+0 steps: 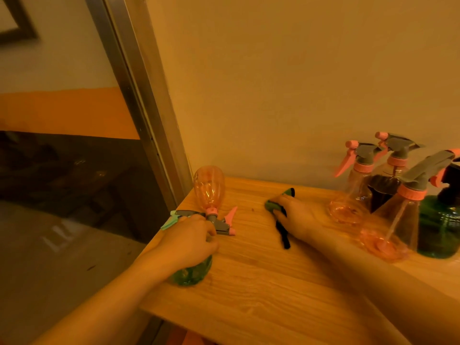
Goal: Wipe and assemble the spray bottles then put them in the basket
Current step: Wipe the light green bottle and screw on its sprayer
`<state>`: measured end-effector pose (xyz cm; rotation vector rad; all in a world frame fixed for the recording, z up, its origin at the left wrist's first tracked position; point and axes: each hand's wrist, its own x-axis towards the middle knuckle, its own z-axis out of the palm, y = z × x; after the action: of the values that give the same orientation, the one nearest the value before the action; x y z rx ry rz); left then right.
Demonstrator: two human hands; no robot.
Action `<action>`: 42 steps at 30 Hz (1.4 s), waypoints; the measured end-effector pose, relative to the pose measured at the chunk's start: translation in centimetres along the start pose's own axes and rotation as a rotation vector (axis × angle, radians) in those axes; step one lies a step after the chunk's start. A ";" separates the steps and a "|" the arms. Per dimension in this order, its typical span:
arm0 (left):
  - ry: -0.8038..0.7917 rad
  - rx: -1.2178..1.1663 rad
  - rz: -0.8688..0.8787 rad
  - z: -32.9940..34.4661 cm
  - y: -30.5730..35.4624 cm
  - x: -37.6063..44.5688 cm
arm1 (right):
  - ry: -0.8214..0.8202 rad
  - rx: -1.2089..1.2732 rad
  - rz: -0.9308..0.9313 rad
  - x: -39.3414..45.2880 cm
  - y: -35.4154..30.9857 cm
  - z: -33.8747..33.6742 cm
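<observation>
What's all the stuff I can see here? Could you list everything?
Lying pink bottle: one, clear pink, on its side at the table's far left corner, grey-and-pink sprayer on.
Green bottle: one, lying at the table's left edge under the left hand.
Standing pink bottles: three, at the right by the wall, sprayers on.
Dark green bottle: one, far right.
Cloth: one, green and black, mid-table.
Table: one, light wood.
Wall: beige, behind.
Left hand: grips the green bottle.
Right hand: on the cloth.
</observation>
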<state>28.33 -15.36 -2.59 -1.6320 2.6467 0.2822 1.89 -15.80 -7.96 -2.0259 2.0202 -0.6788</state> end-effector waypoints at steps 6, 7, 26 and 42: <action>-0.001 0.003 -0.022 -0.1 0.4 -0.2 | -0.113 0.007 -0.184 0.0 -2.8 1.6; -0.003 0.002 -0.026 -0.2 0.4 -0.3 | -0.119 0.002 -0.202 -0.3 -3.2 1.7; -0.002 -0.075 0.071 -0.9 0.4 -2.2 | -0.158 0.025 -0.321 -9.1 -2.5 0.6; 0.060 -0.001 -0.090 -1.0 1.0 -8.4 | -0.139 -0.021 -0.261 -11.2 -2.5 -0.5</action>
<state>31.32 -7.64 -0.54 -1.7810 2.6061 0.2364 4.32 -4.64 -8.43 -2.3043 1.7114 -0.5460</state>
